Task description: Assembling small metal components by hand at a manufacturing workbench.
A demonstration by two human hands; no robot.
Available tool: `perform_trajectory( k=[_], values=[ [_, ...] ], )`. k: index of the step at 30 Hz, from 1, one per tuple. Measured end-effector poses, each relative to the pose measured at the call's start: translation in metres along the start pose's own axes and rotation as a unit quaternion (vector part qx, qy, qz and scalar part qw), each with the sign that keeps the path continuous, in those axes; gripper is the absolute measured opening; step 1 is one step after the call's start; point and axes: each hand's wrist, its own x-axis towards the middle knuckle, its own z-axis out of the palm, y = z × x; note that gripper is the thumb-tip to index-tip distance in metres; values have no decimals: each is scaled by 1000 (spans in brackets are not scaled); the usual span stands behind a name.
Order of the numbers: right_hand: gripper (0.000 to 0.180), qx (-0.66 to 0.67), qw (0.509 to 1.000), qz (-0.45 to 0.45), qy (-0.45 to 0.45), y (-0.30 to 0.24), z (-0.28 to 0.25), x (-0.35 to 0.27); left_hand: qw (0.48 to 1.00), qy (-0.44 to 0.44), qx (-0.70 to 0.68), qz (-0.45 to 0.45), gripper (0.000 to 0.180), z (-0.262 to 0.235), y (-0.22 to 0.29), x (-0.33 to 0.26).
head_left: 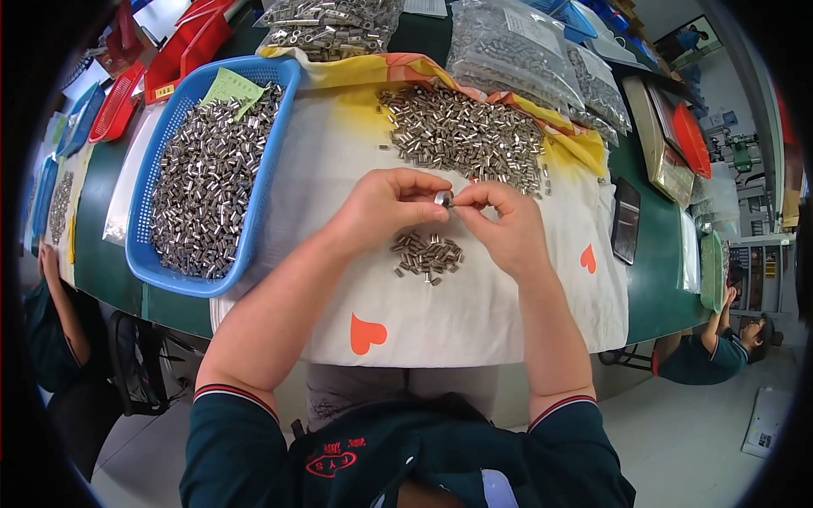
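Close in, left hand [385, 207] and right hand [500, 222] met fingertip to fingertip, both pinched shut on one small metal sleeve [444, 199], directly above small pile [427, 256] mid-worktop, equally near.

Blue basket [269, 161] w/ metal tubes, clear bags [508, 51] of tubes at back, red trays [182, 46], black phone [627, 220], green table [97, 245]

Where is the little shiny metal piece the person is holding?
In the head view, the small metal piece sits mid-picture, pinched between the fingertips of the left hand and right hand, just above the small pile of metal tubes on the white cloth.
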Motion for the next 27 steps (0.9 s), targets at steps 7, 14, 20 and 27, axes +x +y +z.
perform_trajectory(
  k=[7, 14, 20, 27],
  values=[
    [9, -179, 950, -240, 87, 12, 25, 0, 990, 75, 123, 8, 31, -5, -10, -6],
    [8, -134, 968, -191, 89, 9, 16, -10, 1000, 28, -9, -8, 28, 1, -4, -8],
    [8, -50, 994, -93, -9, 8, 0, -6, 999, -7, 36, -12, 30, 3, -1, -6],
    [10, 39, 998, 11, -55, 10, -12, -2, 996, -33, 79, -29, 29, 6, 0, -9]
  ],
)
